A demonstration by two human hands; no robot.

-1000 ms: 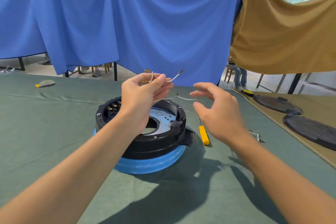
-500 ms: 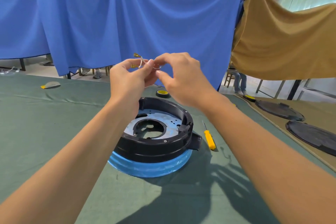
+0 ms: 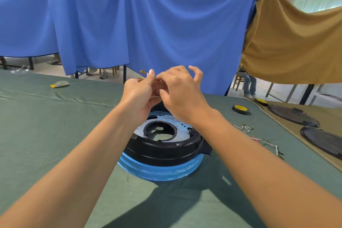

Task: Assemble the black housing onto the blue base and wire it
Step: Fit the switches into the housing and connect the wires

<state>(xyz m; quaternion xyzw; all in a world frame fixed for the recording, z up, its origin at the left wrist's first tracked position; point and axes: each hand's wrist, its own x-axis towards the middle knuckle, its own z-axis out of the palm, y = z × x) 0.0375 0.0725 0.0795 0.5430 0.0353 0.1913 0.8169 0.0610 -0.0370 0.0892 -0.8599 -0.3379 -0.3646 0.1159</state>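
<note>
Both hands were up over the work, above the desk (image 3: 46, 126). Left hand (image 3: 137, 96) pinched the brass-tipped leads (image 3: 142, 71), with the terminals poking out past the thumb. Right hand (image 3: 180, 90) pinched the same leads just beside it, outer fingers lifted and loose. Black housing (image 3: 162, 151) sat on the blue base (image 3: 161, 171), right below the hands. The step looked like sorting leads before wiring. Best approach: single out one terminal, grip close to the metal end, and lower it to the housing without kinking the lead. Spare wires (image 3: 244, 128) lay to the right.
</note>
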